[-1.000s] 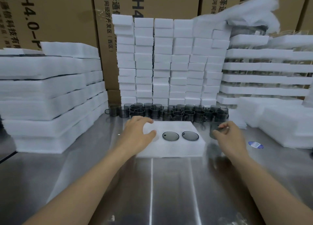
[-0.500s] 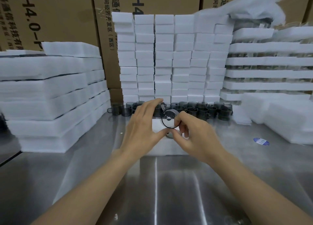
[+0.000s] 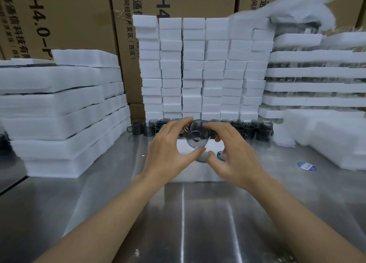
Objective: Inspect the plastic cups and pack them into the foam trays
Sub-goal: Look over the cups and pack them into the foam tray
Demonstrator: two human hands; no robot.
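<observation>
The left hand (image 3: 170,150) and the right hand (image 3: 234,154) are gripping one smoky grey plastic cup (image 3: 196,137) between curled fingers and thumbs, both equally near, and it is hanging tipped, its base apparently facing the person, just above the foam tray (image 3: 195,175) and the two seated cups (image 3: 203,157).
</observation>
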